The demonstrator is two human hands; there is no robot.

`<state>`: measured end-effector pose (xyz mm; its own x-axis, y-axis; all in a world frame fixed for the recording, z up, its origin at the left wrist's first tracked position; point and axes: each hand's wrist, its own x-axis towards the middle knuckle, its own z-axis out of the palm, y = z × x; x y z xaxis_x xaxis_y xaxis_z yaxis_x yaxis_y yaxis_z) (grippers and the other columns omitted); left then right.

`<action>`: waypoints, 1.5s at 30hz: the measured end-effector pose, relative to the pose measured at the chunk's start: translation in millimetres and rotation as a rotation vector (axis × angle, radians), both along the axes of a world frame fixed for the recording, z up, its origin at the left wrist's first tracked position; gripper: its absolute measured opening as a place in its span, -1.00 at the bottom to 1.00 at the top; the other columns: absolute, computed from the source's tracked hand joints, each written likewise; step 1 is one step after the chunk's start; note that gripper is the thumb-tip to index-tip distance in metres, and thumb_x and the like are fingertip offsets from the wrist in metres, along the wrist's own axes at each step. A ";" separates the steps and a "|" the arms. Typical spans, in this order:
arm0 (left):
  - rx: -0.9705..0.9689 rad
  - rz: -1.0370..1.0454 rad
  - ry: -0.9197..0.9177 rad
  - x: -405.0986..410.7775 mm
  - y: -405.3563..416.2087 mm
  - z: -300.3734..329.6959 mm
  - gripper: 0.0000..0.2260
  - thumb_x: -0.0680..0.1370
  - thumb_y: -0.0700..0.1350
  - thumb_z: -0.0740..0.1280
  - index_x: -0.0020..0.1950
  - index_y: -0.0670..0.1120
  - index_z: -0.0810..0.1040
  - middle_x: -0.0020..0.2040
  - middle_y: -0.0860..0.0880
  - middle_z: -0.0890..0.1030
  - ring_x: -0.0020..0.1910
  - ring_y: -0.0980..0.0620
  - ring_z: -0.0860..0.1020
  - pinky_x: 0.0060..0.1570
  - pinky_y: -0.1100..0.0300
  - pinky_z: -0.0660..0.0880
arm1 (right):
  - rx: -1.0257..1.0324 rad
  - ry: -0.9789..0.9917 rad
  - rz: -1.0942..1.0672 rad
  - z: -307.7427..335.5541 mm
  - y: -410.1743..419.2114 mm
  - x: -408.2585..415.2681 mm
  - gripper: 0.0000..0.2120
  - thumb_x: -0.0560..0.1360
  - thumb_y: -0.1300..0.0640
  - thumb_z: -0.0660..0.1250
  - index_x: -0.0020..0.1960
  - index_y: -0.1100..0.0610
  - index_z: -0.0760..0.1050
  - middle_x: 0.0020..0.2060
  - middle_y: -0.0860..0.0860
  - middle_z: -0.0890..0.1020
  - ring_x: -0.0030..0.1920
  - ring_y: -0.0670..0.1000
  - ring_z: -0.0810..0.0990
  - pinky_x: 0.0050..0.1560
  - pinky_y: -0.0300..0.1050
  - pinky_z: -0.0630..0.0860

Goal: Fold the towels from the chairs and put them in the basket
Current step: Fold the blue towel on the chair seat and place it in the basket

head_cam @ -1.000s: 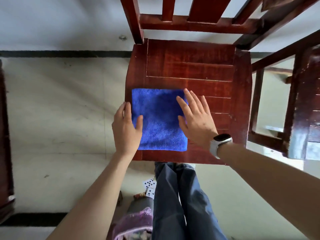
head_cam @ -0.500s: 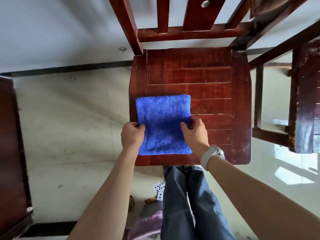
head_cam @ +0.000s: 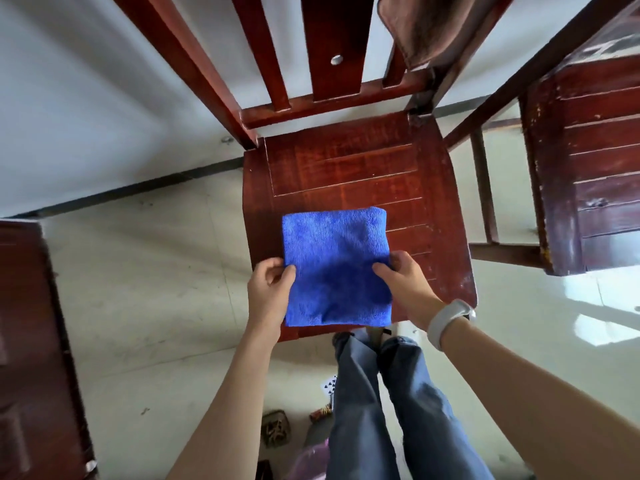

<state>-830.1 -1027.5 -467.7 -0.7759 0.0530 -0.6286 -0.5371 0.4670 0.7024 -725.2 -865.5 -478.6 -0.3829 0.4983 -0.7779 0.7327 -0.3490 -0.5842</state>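
Note:
A folded blue towel [head_cam: 334,261] lies square over the front of a red-brown wooden chair seat [head_cam: 349,168]. My left hand [head_cam: 268,292] pinches its left edge, thumb on top. My right hand [head_cam: 403,282], with a white band on its wrist, grips the right edge the same way. The towel's near edge reaches the seat's front edge. A brown towel [head_cam: 420,26] hangs over the chair's backrest at the top right. No basket shows in view.
A second wooden chair [head_cam: 585,168] stands close on the right. Dark wooden furniture [head_cam: 31,341] fills the left edge. My legs in blue trousers [head_cam: 384,403] are below the seat, with playing cards [head_cam: 329,384] and small clutter on the tiled floor.
My hands went from lying flat on the towel to gripping its two side edges. The view tilted up, bringing the backrest and brown towel into sight.

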 end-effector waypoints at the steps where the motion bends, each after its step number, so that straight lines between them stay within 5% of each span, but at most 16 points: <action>1: 0.036 0.006 0.008 6.0 5.3 9.0 -0.85 0.48 -0.26 0.34 0.02 -0.09 0.51 -0.15 0.06 0.58 -0.20 0.21 0.53 -0.27 0.54 0.41 | -0.020 0.024 -0.046 10.0 5.5 7.9 -0.78 0.48 0.28 0.28 0.13 0.24 0.42 -0.10 0.04 0.55 -0.13 -0.04 0.51 -0.22 -0.30 0.44; 5: 0.112 -0.103 0.058 32.9 35.3 51.7 -0.75 0.50 -0.29 0.32 0.10 -0.02 0.52 -0.07 0.09 0.59 -0.15 0.30 0.55 -0.17 0.53 0.42 | -0.138 0.164 -0.214 59.4 34.3 48.6 -0.68 0.49 0.34 0.26 0.23 0.18 0.43 0.01 0.05 0.59 -0.04 -0.03 0.56 -0.03 -0.24 0.49; 9: 0.156 -0.306 0.080 73.7 81.8 93.8 -0.73 0.51 -0.28 0.30 0.15 -0.02 0.51 -0.01 0.15 0.57 -0.07 0.33 0.54 -0.11 0.54 0.41 | -0.102 0.245 -0.276 110.5 69.8 111.6 -0.72 0.50 0.35 0.23 0.10 0.04 0.47 0.00 0.11 0.60 -0.02 0.04 0.57 0.08 -0.07 0.49; 16: 0.256 -0.625 0.147 188.5 205.5 166.2 -0.74 0.50 -0.30 0.28 0.08 0.03 0.49 0.00 0.22 0.54 -0.07 0.42 0.51 -0.12 0.57 0.37 | 0.055 0.300 -0.472 188.6 152.1 258.9 -0.75 0.52 0.33 0.21 0.05 0.01 0.47 -0.13 0.01 0.60 -0.20 -0.07 0.58 -0.21 -0.30 0.54; 22: 0.310 -0.831 0.123 323.4 325.7 209.5 -0.74 0.49 -0.28 0.28 0.11 0.00 0.52 0.07 0.06 0.59 0.01 0.12 0.56 -0.02 0.38 0.43 | 0.243 0.269 -0.635 245.3 228.1 413.7 -0.75 0.52 0.29 0.21 0.04 -0.04 0.48 -0.12 -0.03 0.58 -0.28 -0.16 0.57 -0.31 -0.35 0.51; 26: 0.420 -0.984 0.082 410.7 395.8 242.5 -0.72 0.49 -0.29 0.27 0.04 0.08 0.51 0.00 0.16 0.59 -0.04 0.25 0.56 -0.09 0.46 0.45 | 0.318 0.256 -0.782 279.4 259.3 501.2 -0.73 0.53 0.24 0.20 -0.09 -0.15 0.47 -0.10 -0.01 0.59 -0.23 -0.12 0.58 -0.35 -0.41 0.50; 33: 0.458 -1.273 0.083 520.1 520.5 277.2 -0.74 0.50 -0.22 0.29 -0.02 0.16 0.54 -0.08 0.20 0.60 -0.24 0.36 0.55 -0.22 0.50 0.44 | 0.403 0.259 -1.066 308.2 309.8 613.4 -0.81 0.52 0.25 0.22 -0.02 0.01 0.53 -0.05 0.08 0.62 -0.09 0.04 0.60 -0.08 -0.14 0.53; 38: 0.500 -1.373 0.102 582.5 629.1 289.4 -0.78 0.50 -0.21 0.29 0.09 0.01 0.57 -0.09 0.16 0.61 -0.25 0.33 0.56 -0.22 0.48 0.45 | 0.453 0.315 -1.187 315.1 395.8 671.3 -0.79 0.51 0.24 0.23 0.05 0.02 0.54 -0.04 0.04 0.64 -0.05 0.03 0.62 -0.08 -0.18 0.54; 45: 0.551 -1.473 0.064 663.8 798.9 308.6 -0.77 0.50 -0.21 0.30 0.00 0.13 0.54 -0.04 0.17 0.61 -0.10 0.26 0.57 -0.14 0.38 0.48 | 0.503 0.351 -1.324 331.1 551.9 747.5 -0.79 0.50 0.22 0.25 0.00 -0.06 0.55 -0.04 -0.03 0.66 -0.06 -0.06 0.64 -0.15 -0.22 0.54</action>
<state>-166.4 -228.6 -159.1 0.1383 0.9589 -0.2476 0.1772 0.2220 0.9588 22.2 -313.6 -147.5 0.4332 0.8154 -0.3840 -0.1592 -0.3501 -0.9231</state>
